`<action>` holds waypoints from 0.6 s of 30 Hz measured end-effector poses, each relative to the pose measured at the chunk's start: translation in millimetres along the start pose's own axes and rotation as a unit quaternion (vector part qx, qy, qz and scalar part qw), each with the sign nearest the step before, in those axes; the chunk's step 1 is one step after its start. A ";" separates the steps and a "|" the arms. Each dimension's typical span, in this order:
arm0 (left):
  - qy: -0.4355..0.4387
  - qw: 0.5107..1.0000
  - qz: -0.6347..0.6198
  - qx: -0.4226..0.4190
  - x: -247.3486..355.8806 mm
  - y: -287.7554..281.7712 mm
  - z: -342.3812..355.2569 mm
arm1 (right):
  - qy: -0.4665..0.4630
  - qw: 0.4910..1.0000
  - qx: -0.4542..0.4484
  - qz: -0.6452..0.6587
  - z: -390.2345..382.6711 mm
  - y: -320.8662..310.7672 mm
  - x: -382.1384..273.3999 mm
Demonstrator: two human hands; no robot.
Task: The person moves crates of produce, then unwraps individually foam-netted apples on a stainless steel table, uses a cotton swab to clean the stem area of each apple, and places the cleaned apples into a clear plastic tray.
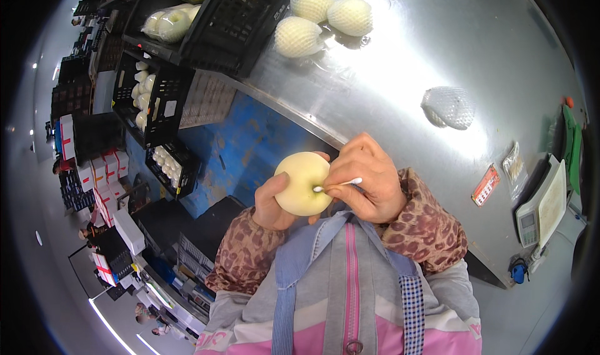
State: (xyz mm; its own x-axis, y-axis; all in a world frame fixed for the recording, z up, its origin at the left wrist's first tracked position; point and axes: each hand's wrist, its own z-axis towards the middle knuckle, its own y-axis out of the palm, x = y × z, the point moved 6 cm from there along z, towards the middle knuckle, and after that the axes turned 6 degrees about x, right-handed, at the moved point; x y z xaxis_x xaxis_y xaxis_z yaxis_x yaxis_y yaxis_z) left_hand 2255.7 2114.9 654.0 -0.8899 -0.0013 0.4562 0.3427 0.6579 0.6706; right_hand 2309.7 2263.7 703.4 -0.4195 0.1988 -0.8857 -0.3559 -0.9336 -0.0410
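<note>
My left hand (271,206) is wrapped around a round, pale yellow fruit (296,179), like an apple or pear, held in front of my chest. A greenish dimple in the fruit faces my right hand (370,183). Between the thumb and fingers of that hand is a cotton swab (357,181). One white tip of the swab sits at the dimple, and the other end sticks out past my fingers. Some left fingers are hidden behind the fruit.
On the metal table (387,86) lie several net-wrapped fruits (297,37), a crumpled foam net (450,107), a red-and-white packet (485,185), a bag of swabs (514,165) and a scale (541,206). Black crates (225,27) of fruit stand at the left.
</note>
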 end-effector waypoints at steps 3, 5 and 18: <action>0.005 1.000 0.005 0.005 1.1 3.1 1.0 | 0.018 1.000 -0.002 0.025 0.2 -3.4 0.8; 0.011 1.000 0.010 0.009 3.2 7.9 0.8 | 0.003 1.000 0.028 0.006 2.4 -10.4 -2.3; 0.046 0.995 0.057 0.072 10.8 23.3 2.9 | 0.004 0.999 0.008 -0.037 11.8 -13.2 -7.2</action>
State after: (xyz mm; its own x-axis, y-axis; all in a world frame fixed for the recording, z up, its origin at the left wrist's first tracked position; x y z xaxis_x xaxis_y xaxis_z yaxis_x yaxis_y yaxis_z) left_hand 2253.2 2132.3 672.9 -0.8148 0.0147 0.5795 0.3863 0.7592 0.5239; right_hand 2307.6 2278.1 715.8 -0.3848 0.2642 -0.8844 -0.3991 -0.9116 -0.0986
